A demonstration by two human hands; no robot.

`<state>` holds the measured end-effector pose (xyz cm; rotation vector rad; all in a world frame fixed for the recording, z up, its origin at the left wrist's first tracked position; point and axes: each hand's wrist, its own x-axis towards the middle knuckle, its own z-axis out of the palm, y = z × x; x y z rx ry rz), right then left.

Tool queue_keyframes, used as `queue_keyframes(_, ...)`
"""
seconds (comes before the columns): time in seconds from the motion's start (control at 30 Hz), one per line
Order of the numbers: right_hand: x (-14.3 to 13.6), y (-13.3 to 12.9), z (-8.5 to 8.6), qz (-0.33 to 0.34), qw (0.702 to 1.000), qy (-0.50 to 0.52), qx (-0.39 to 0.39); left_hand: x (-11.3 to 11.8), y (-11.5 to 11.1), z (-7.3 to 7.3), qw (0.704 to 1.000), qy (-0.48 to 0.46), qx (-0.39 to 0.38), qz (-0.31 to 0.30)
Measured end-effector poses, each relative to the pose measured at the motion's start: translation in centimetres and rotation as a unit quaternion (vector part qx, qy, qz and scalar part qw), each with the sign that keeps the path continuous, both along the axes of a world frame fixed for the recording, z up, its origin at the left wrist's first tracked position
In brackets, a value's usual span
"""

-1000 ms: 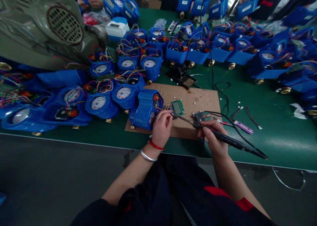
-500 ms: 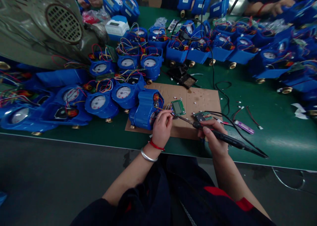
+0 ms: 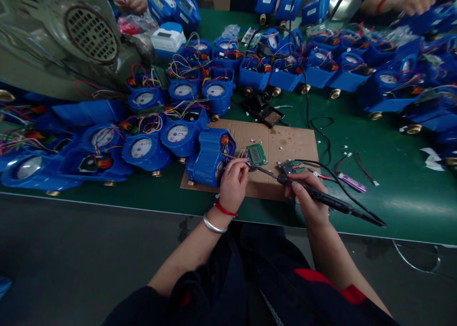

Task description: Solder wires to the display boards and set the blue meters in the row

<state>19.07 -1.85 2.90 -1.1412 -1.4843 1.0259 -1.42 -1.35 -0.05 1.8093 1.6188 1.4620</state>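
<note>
My right hand [image 3: 309, 195] is closed around the black handle of a soldering iron [image 3: 330, 200]. The iron's metal tip reaches left to the lower edge of a small green circuit board [image 3: 262, 151] with an LCD that shows dark segments. My left hand [image 3: 233, 181] is pinched at the board's lower left corner, where thin wires run in; what sits between the fingertips is too small to make out. Just left of the board, an open blue water meter [image 3: 210, 157] lies tipped on a cardboard sheet [image 3: 293, 143], its wires leading toward the board.
Another circuit board [image 3: 288, 167] lies beside my right hand, with a purple cylinder [image 3: 352, 183] farther right. A black soldering iron stand [image 3: 266, 112] sits behind the cardboard. Wired blue meters [image 3: 143, 150] crowd the left and back. A co-worker's hand [image 3: 416, 1] is across the table.
The LCD on the small board was blank and now shows dark segments. My hands and the iron have hardly moved. The co-worker's hand at the upper right has lifted and shifted right.
</note>
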Motion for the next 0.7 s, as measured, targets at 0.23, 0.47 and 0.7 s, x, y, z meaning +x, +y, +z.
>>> queue_keyframes(0.23, -0.03, 0.04, -0.04, 0.001, 1.000, -0.010, -0.003, 0.04, 0.05, -0.05, 1.000, -0.006, 0.001, -0.001)
queue_keyframes(0.47, -0.09, 0.05, 0.18, 0.001, 1.000, -0.014, -0.001, -0.02, 0.00, -0.02, 1.000, -0.007, 0.000, -0.001)
queue_keyframes(0.7, -0.15, -0.05, -0.02, -0.015, 0.999, 0.032, -0.004, -0.05, -0.03, 0.05, 1.000, -0.005, 0.001, -0.001)
